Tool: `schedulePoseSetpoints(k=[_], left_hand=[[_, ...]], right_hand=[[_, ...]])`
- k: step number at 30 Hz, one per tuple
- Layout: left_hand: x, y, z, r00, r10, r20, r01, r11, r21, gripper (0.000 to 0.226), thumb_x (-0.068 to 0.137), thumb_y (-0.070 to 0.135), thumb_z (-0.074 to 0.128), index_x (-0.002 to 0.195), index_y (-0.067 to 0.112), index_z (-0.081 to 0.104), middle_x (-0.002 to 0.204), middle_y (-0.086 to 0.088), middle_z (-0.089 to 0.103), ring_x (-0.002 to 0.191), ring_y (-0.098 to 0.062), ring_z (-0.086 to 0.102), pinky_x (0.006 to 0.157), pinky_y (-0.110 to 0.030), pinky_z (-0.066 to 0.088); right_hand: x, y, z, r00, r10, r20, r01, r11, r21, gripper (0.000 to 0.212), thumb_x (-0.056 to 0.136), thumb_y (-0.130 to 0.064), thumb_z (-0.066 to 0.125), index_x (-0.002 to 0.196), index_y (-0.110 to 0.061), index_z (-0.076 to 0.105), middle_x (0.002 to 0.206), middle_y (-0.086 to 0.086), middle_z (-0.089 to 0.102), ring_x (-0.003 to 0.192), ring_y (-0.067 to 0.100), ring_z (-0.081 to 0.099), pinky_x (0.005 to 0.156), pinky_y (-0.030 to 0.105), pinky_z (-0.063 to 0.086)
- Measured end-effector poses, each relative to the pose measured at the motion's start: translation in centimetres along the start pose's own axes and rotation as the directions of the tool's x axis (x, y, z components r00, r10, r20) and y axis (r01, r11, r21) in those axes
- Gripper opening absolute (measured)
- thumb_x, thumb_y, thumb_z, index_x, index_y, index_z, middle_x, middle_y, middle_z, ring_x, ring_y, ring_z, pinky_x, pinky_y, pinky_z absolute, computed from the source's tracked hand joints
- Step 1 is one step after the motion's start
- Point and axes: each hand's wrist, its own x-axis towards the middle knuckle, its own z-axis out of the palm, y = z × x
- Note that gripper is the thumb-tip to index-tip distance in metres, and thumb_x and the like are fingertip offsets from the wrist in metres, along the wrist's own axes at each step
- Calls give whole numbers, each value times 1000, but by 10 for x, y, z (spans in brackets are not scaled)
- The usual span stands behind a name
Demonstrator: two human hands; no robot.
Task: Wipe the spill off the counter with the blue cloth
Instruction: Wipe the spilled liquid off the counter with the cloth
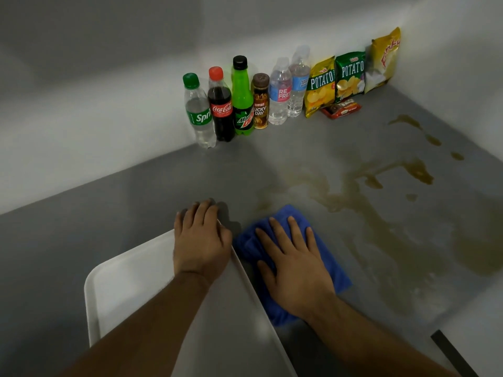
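Observation:
A blue cloth (333, 270) lies bunched on the grey counter (81, 240), just right of a white tray. My right hand (294, 265) presses flat on the cloth with its fingers spread. A brownish spill (381, 208) spreads over the counter to the right and beyond the cloth, with streaks and separate drops reaching toward the right wall. My left hand (201, 240) rests on the far right corner of the white tray (128, 281), fingers bent over its edge.
Along the back wall stand several bottles, from a Sprite bottle (198, 112) to water bottles (280, 93). Chip bags (348, 74) and a red snack pack (341, 108) sit in the corner. A dark strip (451, 352) runs at the lower right.

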Motion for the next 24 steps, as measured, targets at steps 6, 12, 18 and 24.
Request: schedulePoseSetpoints(k=[6, 12, 18, 24], left_hand=[[0, 1, -3, 1000, -16, 4, 17, 999, -48, 62, 91, 42, 29, 144, 17, 51, 155, -5, 49, 147, -27, 37, 127, -46, 17], [1, -1, -1, 999, -27, 38, 28, 999, -30, 60, 93, 43, 30, 146, 20, 47, 158, -2, 44, 149, -26, 33, 124, -46, 19], [2, 1, -1, 1000, -3, 14, 3, 1000, -17, 54, 94, 38, 36, 140, 15, 52, 153, -5, 50, 145, -31, 39, 120, -50, 30], [2, 1, -1, 999, -18, 27, 19, 999, -26, 56, 96, 37, 35, 146, 16, 49, 156, -4, 47, 147, -29, 36, 123, -48, 27]], right_hand=[[65, 7, -16, 999, -38, 17, 38, 999, -1, 68, 102, -65, 21, 164, -39, 15, 174, -11, 3, 159, 22, -11, 127, 49, -10], [39, 7, -10, 993, 99, -62, -98, 995, 14, 66, 105, -59, 20, 165, -31, 19, 174, -2, 8, 160, 25, -5, 128, 51, -1], [46, -10, -3, 997, -80, -9, 80, 997, 13, 65, 103, -58, 22, 164, -35, 22, 174, -6, 10, 160, 28, -4, 127, 53, -3], [106, 6, -17, 999, -26, -21, 27, 1000, 16, 63, 106, -56, 29, 164, -34, 18, 174, -8, 8, 160, 22, -4, 128, 49, -3]])
